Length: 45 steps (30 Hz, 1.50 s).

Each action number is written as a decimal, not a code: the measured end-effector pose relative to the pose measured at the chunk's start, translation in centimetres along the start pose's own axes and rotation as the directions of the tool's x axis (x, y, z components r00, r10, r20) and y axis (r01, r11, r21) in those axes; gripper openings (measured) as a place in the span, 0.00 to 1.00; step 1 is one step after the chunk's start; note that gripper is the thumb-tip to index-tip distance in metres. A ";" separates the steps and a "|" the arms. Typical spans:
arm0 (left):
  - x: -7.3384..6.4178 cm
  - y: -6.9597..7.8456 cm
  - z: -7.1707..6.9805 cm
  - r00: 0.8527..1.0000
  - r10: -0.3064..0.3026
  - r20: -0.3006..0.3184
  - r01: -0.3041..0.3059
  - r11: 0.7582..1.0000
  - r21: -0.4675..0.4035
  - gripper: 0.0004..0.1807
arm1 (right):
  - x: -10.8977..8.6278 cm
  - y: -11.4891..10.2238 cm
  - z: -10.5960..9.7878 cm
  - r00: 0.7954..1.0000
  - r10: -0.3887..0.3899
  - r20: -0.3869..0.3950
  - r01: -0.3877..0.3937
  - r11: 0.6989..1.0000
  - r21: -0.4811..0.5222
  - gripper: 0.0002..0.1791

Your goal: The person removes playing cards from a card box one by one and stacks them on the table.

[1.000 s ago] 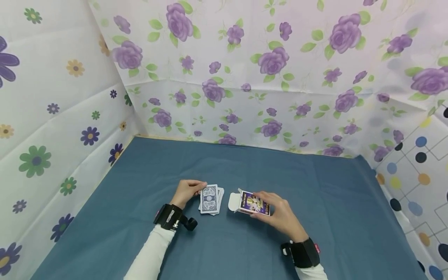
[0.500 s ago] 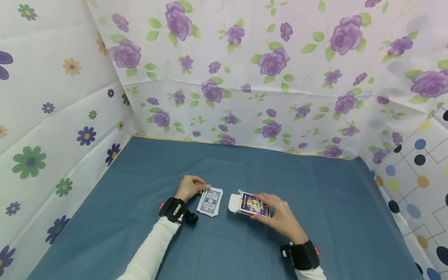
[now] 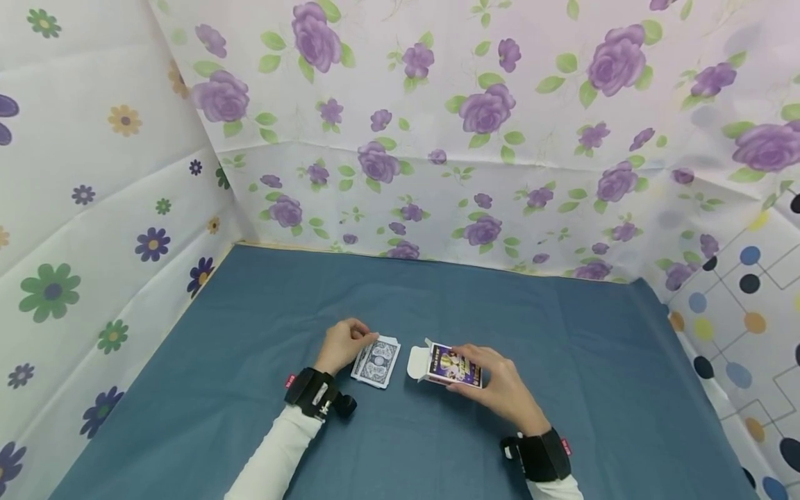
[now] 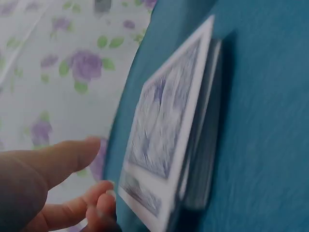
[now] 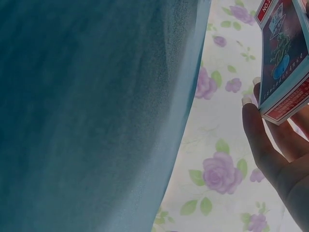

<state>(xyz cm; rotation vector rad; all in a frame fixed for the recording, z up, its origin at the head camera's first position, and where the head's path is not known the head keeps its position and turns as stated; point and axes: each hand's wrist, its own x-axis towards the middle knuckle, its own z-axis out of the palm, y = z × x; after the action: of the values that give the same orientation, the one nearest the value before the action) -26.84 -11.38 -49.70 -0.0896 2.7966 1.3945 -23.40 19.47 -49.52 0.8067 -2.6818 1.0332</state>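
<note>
A stack of playing cards lies back side up on the cloth, edges slightly uneven. At its far left corner is my left hand. Seen from the left wrist, the thumb and curled fingertips sit beside the edge of the top card, with a gap between thumb and fingers. My right hand grips a purple card box between thumb and fingers. The box's white end flap stands open towards the stack. In the right wrist view, fingers support the box from below.
A blue cloth covers the table. Floral sheets hang as walls behind and at the left, with a dotted sheet at the right. Both wrists wear black camera straps.
The spread cards have been drawn into a neater stack, which then shifts slightly right. My left hand moved to its far left corner. The right hand and box stay put.
</note>
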 end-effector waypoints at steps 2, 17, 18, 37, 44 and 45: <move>-0.9 1.1 0.3 0.998 0.056 0.006 -0.056 0.998 0.009 0.12 | -0.1 -0.1 0.0 1.000 0.004 0.005 -0.004 1.000 -0.002 0.34; -3.5 5.5 3.7 0.931 0.236 0.280 -0.204 0.969 -0.136 0.07 | 0.0 -0.8 -0.1 0.999 -0.045 -0.006 0.046 0.999 0.026 0.35; -3.5 5.5 3.6 0.926 0.236 0.294 -0.205 0.970 -0.133 0.06 | 0.1 -0.9 -0.1 0.999 -0.050 -0.008 0.050 0.998 0.029 0.35; -2.9 5.4 2.6 0.890 0.193 0.412 -0.068 0.952 -0.299 0.14 | 0.5 -0.9 -0.8 0.993 -0.098 -0.060 0.098 0.995 0.008 0.34; -3.3 4.3 2.1 0.889 0.145 0.435 0.066 0.898 -0.435 0.11 | 0.1 -0.8 -0.6 0.995 -0.079 -0.065 0.079 0.997 -0.008 0.34; -3.3 4.2 2.1 0.887 0.151 0.437 0.074 0.886 -0.457 0.11 | 0.2 -0.8 -0.7 0.995 -0.073 -0.061 0.073 0.997 -0.010 0.34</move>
<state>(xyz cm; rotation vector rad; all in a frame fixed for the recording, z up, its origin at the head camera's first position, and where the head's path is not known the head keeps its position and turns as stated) -23.78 -7.10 -47.49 0.2652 2.0516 1.7845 -23.14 19.35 -48.53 0.8504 -2.5833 1.0131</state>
